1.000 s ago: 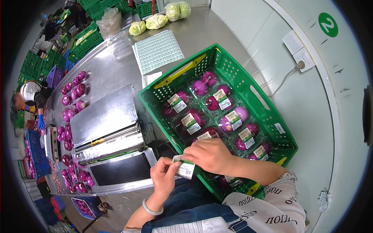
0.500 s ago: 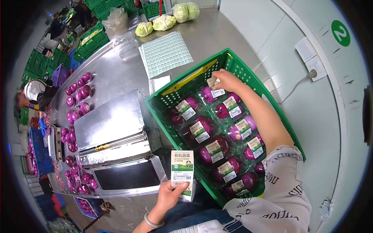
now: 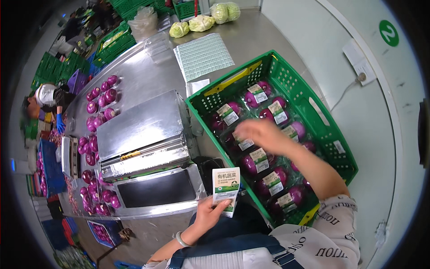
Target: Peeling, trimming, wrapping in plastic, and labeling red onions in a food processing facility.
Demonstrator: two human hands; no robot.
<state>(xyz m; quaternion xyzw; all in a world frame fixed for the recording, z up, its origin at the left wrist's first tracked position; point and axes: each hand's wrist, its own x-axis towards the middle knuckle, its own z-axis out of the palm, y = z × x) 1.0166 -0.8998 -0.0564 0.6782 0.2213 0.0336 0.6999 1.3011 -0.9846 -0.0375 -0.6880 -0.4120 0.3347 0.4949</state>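
A stack of printed labels (image 3: 225,184), white, tan and green, is gripped in my left hand (image 3: 211,212), thumb on top, near the crate's left edge. Over the middle of the green plastic crate (image 3: 333,121) hangs my right hand (image 3: 260,135), smeared by motion, so its fingers cannot be read and nothing shows in it. Beneath it lie several clear packs of purple onions (image 3: 255,162) in two rows, most with a label on top. My right hand and forearm hide some of these packs. At the far end, one labelled onion pack (image 3: 257,94) is in full sight.
Left of the crate stands a metal wrapping machine (image 3: 143,134) on a steel table, with unlabelled onion packs (image 3: 102,98) beyond it. A pale green label sheet (image 3: 205,57) and cabbages (image 3: 201,22) lie farther back. A co-worker's blue glove (image 3: 60,123) shows at far left.
My right hand has come back from the far end of the crate toward its middle; the far pack now bears a label. My left hand still holds the labels. The view has shifted slightly.
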